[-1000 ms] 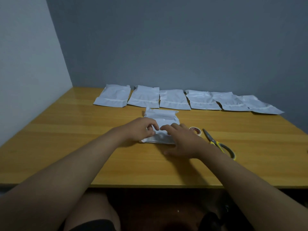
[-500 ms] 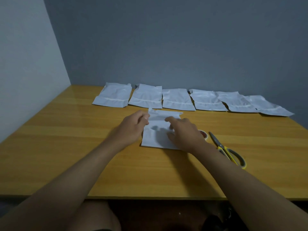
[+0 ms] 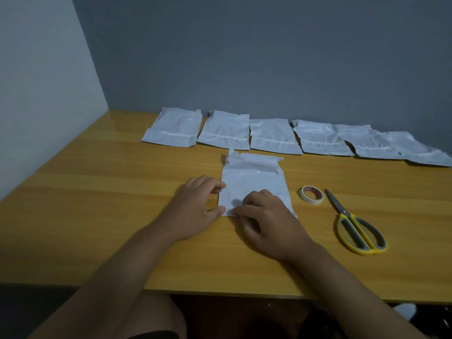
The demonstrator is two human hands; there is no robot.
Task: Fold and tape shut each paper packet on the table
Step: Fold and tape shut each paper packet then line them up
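Observation:
One white paper packet (image 3: 254, 177) lies flat on the middle of the wooden table (image 3: 97, 216), its far end creased into a rumpled band. My left hand (image 3: 195, 209) sits at the packet's near left corner, with curled fingertips on the left edge and the thumb at the bottom corner. My right hand (image 3: 266, 216) covers the near edge, its fingers curled on the paper and its thumb at the bottom rim. Along the far side lies a row of several more white packets (image 3: 225, 130), side by side and flat.
A small roll of white tape (image 3: 311, 195) lies just right of the packet. Scissors with yellow handles (image 3: 354, 223) lie beside it, blades pointing away from me. Grey walls close off the table at the back and left. My knees show below the front edge.
Both hands have come back from the packet's far flap to its near edge. The flap they were working now lies uncovered. Tape and scissors have not moved.

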